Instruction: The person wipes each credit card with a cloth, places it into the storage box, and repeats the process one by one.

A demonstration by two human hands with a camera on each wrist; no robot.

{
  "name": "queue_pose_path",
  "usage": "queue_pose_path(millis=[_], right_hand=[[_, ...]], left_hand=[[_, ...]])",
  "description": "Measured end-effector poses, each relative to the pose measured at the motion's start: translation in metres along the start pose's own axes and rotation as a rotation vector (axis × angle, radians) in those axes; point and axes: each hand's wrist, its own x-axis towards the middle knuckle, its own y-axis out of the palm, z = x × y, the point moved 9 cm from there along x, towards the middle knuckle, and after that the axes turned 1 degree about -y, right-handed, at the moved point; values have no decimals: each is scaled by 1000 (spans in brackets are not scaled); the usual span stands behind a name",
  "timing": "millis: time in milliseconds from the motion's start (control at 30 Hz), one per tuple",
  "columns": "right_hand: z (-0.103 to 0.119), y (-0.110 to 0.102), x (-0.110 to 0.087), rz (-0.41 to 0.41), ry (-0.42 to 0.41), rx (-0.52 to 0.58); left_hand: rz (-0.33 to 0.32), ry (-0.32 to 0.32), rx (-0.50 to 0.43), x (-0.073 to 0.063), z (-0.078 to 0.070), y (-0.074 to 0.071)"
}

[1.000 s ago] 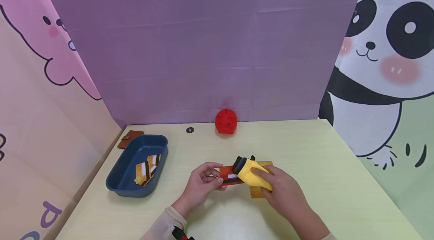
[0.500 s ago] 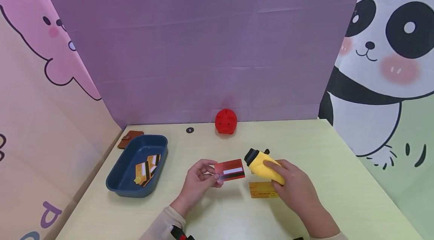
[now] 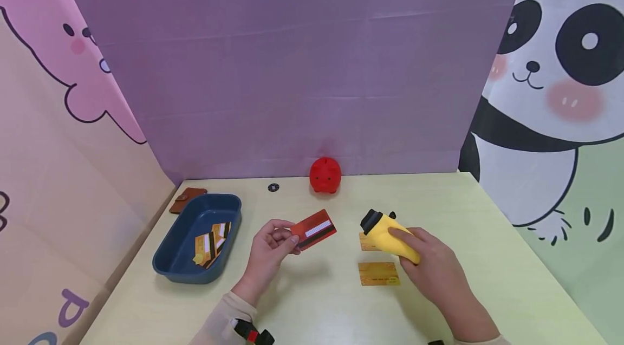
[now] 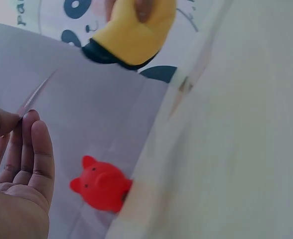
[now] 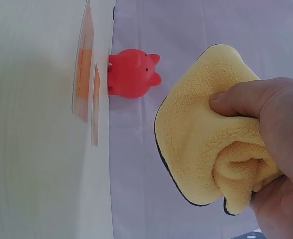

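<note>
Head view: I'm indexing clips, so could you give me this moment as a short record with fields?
left grip: pinches a red card, raised off the table
right grip: holds a yellow cloth with black edging
near gold card: flat on the table
far gold card: partly hidden by the cloth in this view
blue tray: left side, holding overlapping gold cards, exact count unclear
back of table: brown wallet by the tray, black disc, red pig
</note>
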Motion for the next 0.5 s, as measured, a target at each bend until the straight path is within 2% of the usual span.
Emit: queue_pose_path(millis=[233, 500], right_hand=[[-10, -6, 2, 8, 29, -3], [-22, -14, -1, -22, 32, -19]], left_hand=[[-80, 49, 7, 2, -21, -30], [-181, 102, 55, -2, -41, -66]])
